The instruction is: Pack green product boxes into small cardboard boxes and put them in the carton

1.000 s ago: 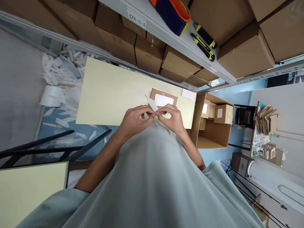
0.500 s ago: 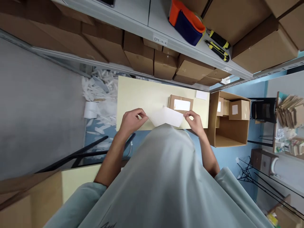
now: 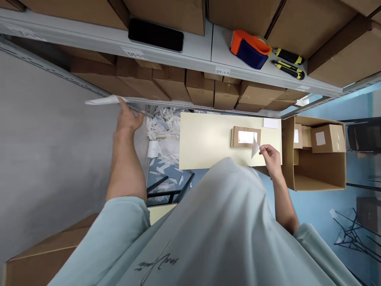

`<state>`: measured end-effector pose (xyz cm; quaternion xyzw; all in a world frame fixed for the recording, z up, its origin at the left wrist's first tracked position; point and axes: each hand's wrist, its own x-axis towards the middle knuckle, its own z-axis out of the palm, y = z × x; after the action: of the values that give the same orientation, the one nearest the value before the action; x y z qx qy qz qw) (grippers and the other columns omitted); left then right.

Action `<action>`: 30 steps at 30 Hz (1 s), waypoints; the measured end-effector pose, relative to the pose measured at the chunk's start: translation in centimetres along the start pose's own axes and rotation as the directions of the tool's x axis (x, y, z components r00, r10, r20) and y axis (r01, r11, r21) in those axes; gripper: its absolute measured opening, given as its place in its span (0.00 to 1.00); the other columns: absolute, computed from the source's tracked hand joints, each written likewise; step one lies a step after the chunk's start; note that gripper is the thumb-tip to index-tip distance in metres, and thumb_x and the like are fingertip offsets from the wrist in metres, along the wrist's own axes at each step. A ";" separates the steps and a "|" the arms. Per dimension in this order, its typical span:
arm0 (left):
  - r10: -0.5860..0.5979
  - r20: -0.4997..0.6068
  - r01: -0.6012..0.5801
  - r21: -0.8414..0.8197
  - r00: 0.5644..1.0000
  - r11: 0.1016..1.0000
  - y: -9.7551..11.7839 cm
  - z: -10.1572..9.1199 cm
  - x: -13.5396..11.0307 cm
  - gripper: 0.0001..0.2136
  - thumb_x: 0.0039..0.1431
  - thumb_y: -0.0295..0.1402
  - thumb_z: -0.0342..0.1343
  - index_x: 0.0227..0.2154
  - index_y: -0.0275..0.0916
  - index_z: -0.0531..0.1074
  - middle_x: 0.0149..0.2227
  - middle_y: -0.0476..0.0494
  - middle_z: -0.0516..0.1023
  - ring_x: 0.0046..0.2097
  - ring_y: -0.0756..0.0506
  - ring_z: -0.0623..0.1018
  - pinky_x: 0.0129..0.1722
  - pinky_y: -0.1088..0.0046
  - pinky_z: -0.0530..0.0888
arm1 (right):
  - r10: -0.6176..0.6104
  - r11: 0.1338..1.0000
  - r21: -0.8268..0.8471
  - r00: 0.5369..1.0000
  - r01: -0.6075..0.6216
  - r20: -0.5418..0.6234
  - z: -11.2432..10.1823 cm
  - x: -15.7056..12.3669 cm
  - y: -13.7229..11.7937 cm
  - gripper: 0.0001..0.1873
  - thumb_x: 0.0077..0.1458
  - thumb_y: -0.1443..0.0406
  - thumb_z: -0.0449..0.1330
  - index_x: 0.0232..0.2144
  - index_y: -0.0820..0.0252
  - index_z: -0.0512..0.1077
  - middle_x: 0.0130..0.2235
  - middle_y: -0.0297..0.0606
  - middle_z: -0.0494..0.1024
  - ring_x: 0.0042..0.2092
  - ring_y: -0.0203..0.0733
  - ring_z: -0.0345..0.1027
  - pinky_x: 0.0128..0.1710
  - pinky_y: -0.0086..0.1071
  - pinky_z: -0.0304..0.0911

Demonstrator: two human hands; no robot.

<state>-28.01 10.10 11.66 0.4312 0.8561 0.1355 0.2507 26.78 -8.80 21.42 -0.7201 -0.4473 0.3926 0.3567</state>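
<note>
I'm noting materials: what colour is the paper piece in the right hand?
White; the paper piece in the right hand shows best in the head view.

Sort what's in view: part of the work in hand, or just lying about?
In use, apparently:
white slip, pinched in the right hand
white strip, at the left hand
small labelled box, near the right hand

Likely just lying about:
black phone
orange-and-blue object
two cutters
paper scraps
</note>
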 end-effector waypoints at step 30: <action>0.066 0.501 0.363 -0.706 0.863 0.608 19.8 22.4 -34.8 0.17 0.46 0.46 0.76 0.32 0.40 0.81 0.35 0.45 0.85 0.39 0.43 0.86 0.40 0.63 0.89 | -0.516 0.535 -0.354 0.629 0.767 0.582 -2.3 4.1 10.5 0.13 0.78 0.68 0.61 0.37 0.51 0.78 0.38 0.36 0.80 0.42 0.44 0.76 0.57 0.44 0.71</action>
<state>14.95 -5.88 12.67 0.2227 0.6544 0.3602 0.6265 33.80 -9.03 12.38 -0.4695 -0.8445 0.2155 0.1416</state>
